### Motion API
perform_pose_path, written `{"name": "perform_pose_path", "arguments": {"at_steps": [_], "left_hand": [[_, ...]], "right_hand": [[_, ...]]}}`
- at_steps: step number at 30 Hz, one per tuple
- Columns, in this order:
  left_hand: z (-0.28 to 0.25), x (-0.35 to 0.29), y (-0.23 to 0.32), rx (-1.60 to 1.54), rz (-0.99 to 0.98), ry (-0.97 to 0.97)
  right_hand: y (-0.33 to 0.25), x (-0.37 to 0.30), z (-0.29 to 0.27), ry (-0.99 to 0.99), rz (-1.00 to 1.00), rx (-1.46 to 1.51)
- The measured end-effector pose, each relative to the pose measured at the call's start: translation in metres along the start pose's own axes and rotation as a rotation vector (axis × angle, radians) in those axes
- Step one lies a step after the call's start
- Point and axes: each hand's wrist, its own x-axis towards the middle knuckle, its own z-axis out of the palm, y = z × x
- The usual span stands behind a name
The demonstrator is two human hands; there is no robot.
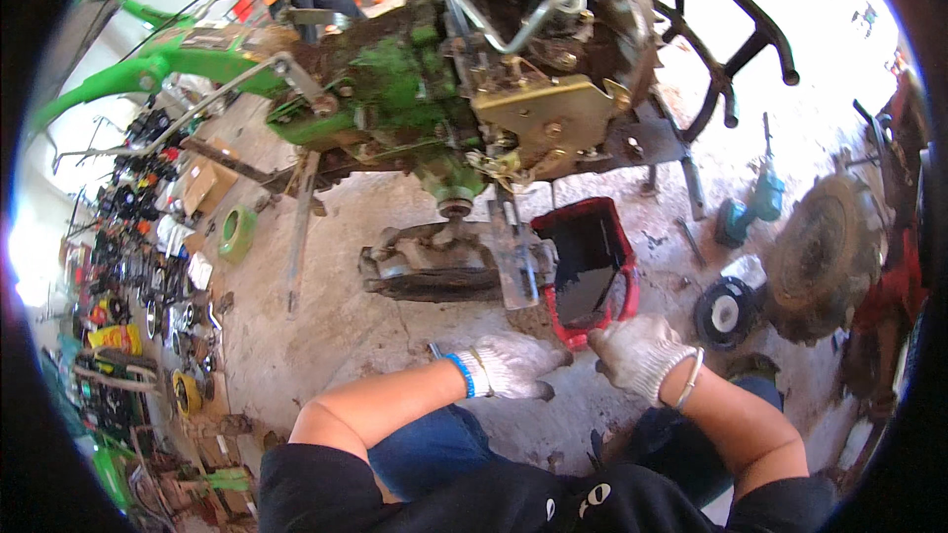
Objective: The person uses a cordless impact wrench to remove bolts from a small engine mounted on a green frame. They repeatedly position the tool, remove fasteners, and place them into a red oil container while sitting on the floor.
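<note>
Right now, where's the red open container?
In the head view, the red open container is right of centre, just beyond the gloved right hand, between a metal leg and a small black wheel.

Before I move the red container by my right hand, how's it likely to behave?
The red container could slosh, since the dark contents look liquid. It may also feel heavy for its size, as they cover much of its inside. Its thick-looking rim suggests it's fairly stiff.
</note>
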Motion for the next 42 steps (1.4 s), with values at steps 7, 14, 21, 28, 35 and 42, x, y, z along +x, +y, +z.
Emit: {"name": "perform_pose_path", "arguments": {"at_steps": [7, 14, 21, 28, 35, 42], "left_hand": [[0.003, 0.003, 0.002, -0.046, -0.009, 0.066], [0.013, 0.005, -0.003, 0.000, 0.023, 0.135], [0.001, -0.002, 0.004, 0.054, 0.076, 0.113], [-0.045, -0.020, 0.058, 0.145, 0.332, 0.384], [-0.045, -0.033, 0.076, 0.058, -0.258, 1.362], [-0.023, -0.004, 0.028, -0.113, -0.645, 1.441]], "right_hand": [[-0.005, -0.007, -0.006, 0.044, -0.008, -0.035], [-0.008, -0.010, -0.005, 0.109, -0.017, -0.021], [0.019, -0.030, -0.038, -0.048, 0.012, 0.097], [0.103, -0.093, -0.088, 0.468, 0.476, 0.223], [0.171, -0.031, -0.055, 0.558, 0.042, 1.415], [0.179, 0.014, -0.025, 0.410, -0.213, 1.936]]}}
